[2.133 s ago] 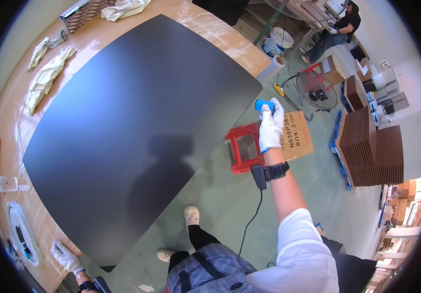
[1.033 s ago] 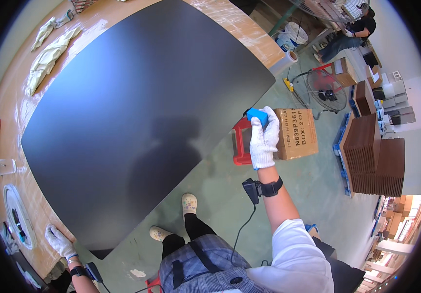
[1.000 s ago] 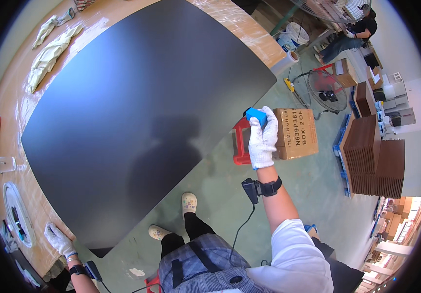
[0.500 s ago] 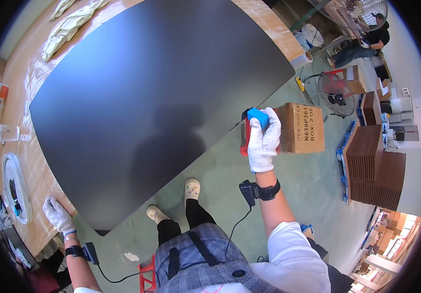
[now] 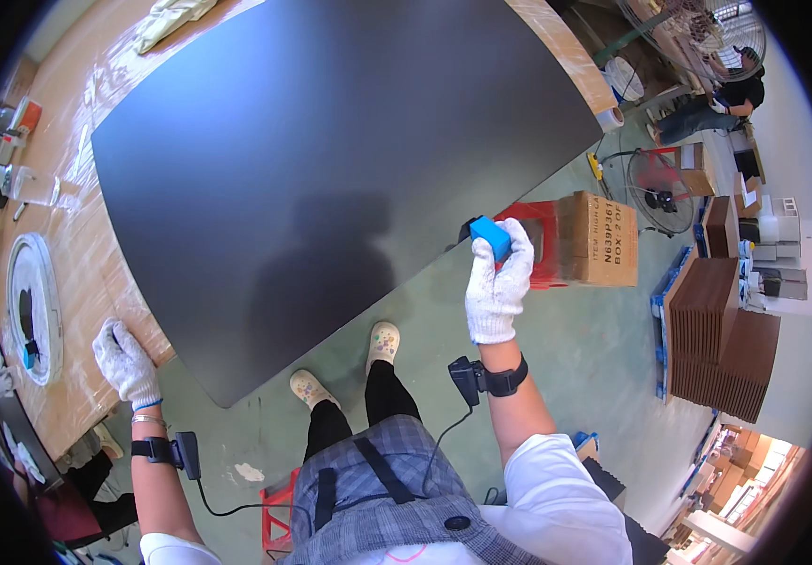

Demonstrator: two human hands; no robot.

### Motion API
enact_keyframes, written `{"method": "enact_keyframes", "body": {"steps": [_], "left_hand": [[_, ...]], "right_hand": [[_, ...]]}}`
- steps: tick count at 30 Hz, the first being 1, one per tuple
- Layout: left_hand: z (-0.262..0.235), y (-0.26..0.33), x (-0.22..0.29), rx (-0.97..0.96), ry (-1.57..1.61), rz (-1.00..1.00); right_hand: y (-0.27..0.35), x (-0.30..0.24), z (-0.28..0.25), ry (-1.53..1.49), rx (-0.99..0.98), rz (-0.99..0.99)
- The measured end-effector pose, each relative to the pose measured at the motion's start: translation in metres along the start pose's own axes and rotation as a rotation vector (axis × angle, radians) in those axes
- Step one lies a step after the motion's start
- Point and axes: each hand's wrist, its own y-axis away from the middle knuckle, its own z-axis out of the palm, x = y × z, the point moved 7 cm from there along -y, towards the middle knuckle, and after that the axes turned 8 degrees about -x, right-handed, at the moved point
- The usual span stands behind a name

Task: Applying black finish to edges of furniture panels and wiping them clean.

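A large black panel (image 5: 349, 132) with a smooth surface lies on the film-wrapped table (image 5: 86, 391), its near edge reaching out over the floor. My right hand (image 5: 498, 297), in a white knit glove, grips a blue block (image 5: 489, 237) between thumb and fingers. A dark piece at the block's left end is at the panel's near right edge; whether it touches cannot be made out. Also gloved, my left hand (image 5: 127, 363) rests on the table's edge left of the panel's near corner, fingers extended and holding nothing.
A red stool (image 5: 545, 268) and a cardboard box (image 5: 599, 240) stand right of my right hand. On the table's left are a white round lid-like tray (image 5: 18, 353) and a clear bottle (image 5: 37, 186). Brown stacked panels (image 5: 707, 320), a floor fan (image 5: 660, 193) and another person (image 5: 722, 104) are farther right.
The view has shifted. My right hand with the blue block has slid along the panel's near edge, away from its right corner. My left hand stays on the table edge.
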Motion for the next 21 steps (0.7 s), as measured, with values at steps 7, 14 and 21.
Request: {"method": "enact_keyframes", "body": {"steps": [7,14,21], "left_hand": [[-0.005,0.001,0.005,0.035,0.027,0.030],[-0.009,0.000,0.012,0.039,0.053,0.051],[-0.011,0.002,0.008,0.017,0.065,0.019]], "right_hand": [[0.094,-0.079,0.047,-0.109,-0.308,-0.099],[0.029,-0.034,0.012,0.059,0.090,-0.039],[0.059,-0.046,0.033,0.122,-0.050,-0.163]]}}
